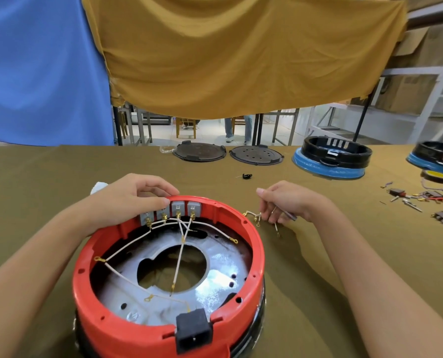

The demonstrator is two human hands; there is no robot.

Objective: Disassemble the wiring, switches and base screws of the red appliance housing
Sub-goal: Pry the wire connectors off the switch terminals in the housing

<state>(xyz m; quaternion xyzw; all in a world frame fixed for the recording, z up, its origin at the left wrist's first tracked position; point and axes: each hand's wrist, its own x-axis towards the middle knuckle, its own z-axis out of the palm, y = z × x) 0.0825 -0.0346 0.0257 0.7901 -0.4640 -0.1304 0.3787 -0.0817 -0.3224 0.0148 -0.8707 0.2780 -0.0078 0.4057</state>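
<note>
Four grey rectangular switches (171, 211) line the far rim of the round red plastic housing (168, 329) on the olive cloth table (47, 177), white braided wires (179, 257) crossing its shiny metal base. Left hand (127, 195) curls over that rim, fingertips pressing the switches; right hand (290, 200) pinches a thin loose wire piece (256, 217) beside the housing.

Two bare forearms reach forward from the bottom corners. The left hand (130, 195) is arched, palm down, fingers curled forward with the thumb extended. The right hand (290, 201) hangs palm down, fingertips pinching downward, index finger raised.
</note>
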